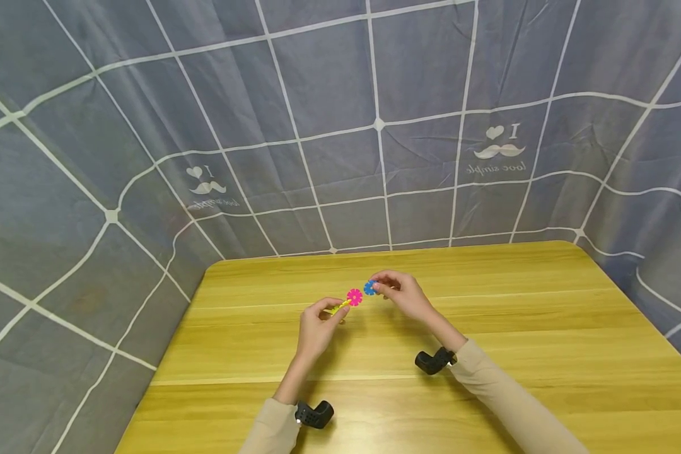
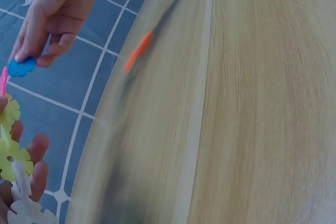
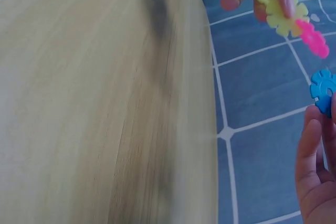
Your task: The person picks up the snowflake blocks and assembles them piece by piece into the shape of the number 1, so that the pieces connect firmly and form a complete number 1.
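Observation:
My left hand (image 1: pixel 318 325) pinches a chain of snowflake-shaped plastic discs joined edge to edge. Yellow discs (image 3: pixel 286 17) lie between its thumb and fingers, and a pink disc (image 1: pixel 354 297) forms the end nearest my right hand. White discs (image 2: pixel 31 211) show at the chain's other end in the left wrist view. My right hand (image 1: pixel 405 295) pinches a single blue disc (image 1: pixel 370 287) between thumb and fingertips. In the head view, a small gap separates the blue disc from the pink one. Both hands are above the table.
The wood-grain table (image 1: pixel 488 315) spreads beneath both hands. An orange piece (image 2: pixel 138 52) appears over the tabletop in the left wrist view. Grey curtains (image 1: pixel 340 157) with white grid lines stand behind the table and at its sides. A black camera (image 1: pixel 434 361) sits on each wrist.

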`<state>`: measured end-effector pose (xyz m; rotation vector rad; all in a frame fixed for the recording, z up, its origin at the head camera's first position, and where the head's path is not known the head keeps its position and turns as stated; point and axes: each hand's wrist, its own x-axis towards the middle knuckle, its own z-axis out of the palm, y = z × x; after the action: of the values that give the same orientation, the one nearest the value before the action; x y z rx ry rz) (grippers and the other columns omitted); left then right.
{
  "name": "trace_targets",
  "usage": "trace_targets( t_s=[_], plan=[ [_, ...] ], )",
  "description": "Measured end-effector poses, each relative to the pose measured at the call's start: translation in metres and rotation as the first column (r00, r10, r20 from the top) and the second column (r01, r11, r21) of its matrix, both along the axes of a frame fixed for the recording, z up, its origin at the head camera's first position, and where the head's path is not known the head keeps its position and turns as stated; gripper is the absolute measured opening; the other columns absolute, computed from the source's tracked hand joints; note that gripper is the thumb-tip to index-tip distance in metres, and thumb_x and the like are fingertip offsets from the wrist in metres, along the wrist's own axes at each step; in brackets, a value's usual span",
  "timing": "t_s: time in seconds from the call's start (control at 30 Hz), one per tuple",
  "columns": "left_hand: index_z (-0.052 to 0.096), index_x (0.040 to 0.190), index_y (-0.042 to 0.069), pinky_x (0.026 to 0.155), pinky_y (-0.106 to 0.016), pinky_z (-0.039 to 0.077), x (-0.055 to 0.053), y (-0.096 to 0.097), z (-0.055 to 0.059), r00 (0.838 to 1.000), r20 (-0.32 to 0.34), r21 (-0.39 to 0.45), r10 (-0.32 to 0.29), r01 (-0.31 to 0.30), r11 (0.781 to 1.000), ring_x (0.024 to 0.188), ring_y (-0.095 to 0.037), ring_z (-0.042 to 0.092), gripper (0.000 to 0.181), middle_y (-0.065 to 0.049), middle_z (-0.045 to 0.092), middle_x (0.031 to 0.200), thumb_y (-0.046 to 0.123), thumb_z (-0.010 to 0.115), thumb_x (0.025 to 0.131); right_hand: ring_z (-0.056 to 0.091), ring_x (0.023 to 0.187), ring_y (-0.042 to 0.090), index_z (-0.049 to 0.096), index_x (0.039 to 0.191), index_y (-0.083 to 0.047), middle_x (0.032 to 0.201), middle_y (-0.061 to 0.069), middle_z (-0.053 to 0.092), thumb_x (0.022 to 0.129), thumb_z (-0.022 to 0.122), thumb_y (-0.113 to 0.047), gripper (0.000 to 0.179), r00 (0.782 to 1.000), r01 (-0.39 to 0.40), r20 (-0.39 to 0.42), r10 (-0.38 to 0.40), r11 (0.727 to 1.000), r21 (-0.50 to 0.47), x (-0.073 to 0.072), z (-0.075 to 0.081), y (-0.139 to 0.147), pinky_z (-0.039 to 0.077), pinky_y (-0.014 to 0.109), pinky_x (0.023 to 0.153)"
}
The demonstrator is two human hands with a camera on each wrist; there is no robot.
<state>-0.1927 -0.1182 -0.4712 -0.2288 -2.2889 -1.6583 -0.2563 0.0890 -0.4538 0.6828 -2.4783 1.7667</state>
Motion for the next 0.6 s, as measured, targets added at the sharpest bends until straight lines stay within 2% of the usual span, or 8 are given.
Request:
trace_targets(
  t_s=[0.1, 0.17, 0.3, 0.5, 0.6],
  plan=[
    [0.073, 0.092, 0.003, 0.046, -0.019, 0.045, 0.0, 0.003, 0.001, 1.0, 0.022, -0.002, -0.007, 0.007, 1.0, 0.064, -0.029, 0.068, 0.018, -0.014, 0.072, 0.087, 0.019, 0.072, 0.086, 0.06, 0.073, 0.003, 0.067, 0.108, 0.001, 0.095, 0.017, 0.069, 0.095, 0.06, -0.013, 0.02, 1.0, 0.0, -0.006, 0.0, 1.0, -0.004, 0.005, 0.004, 0.002, 0.056, 0.033, 0.071],
    [0.074, 0.092, 0.004, 0.048, -0.018, 0.045, 0.0, 0.004, 0.001, 0.998, 0.067, 0.007, -0.018, 0.018, 1.0, 0.067, -0.031, 0.069, 0.016, -0.014, 0.073, 0.088, 0.019, 0.073, 0.086, 0.058, 0.072, -0.001, 0.067, 0.108, 0.002, 0.095, 0.018, 0.07, 0.094, 0.06, -0.011, 0.02, 1.0, 0.0, -0.008, 0.0, 1.0, -0.006, 0.008, 0.006, 0.003, 0.056, 0.033, 0.071],
    [0.074, 0.092, 0.004, 0.049, -0.018, 0.044, 0.0, 0.008, 0.003, 0.992, 0.113, 0.021, -0.051, 0.049, 0.999, 0.069, -0.031, 0.07, 0.014, -0.015, 0.073, 0.09, 0.017, 0.073, 0.085, 0.058, 0.073, 0.001, 0.066, 0.108, 0.005, 0.096, 0.021, 0.069, 0.094, 0.06, -0.006, 0.019, 1.0, 0.004, -0.015, -0.004, 1.0, 0.001, 0.012, 0.008, 0.005, 0.055, 0.031, 0.07],
    [0.074, 0.092, 0.005, 0.046, -0.016, 0.037, 0.001, 0.013, 0.005, 0.99, 0.12, 0.029, -0.081, 0.078, 0.997, 0.07, -0.036, 0.069, 0.014, -0.014, 0.072, 0.092, 0.017, 0.072, 0.086, 0.057, 0.074, 0.001, 0.068, 0.107, 0.001, 0.098, 0.016, 0.069, 0.093, 0.061, -0.011, 0.019, 0.998, 0.019, -0.053, -0.018, 0.999, 0.033, 0.016, 0.013, 0.012, 0.054, 0.028, 0.069],
    [0.074, 0.093, 0.005, 0.046, -0.021, 0.044, 0.001, 0.014, 0.005, 0.989, 0.114, 0.029, -0.089, 0.086, 0.996, 0.07, -0.036, 0.069, 0.013, -0.014, 0.072, 0.093, 0.016, 0.071, 0.087, 0.057, 0.074, 0.004, 0.069, 0.105, -0.003, 0.097, 0.012, 0.069, 0.093, 0.062, -0.013, 0.018, 0.998, 0.019, -0.065, -0.017, 0.999, 0.036, 0.018, 0.013, 0.015, 0.054, 0.027, 0.068]
  ],
)
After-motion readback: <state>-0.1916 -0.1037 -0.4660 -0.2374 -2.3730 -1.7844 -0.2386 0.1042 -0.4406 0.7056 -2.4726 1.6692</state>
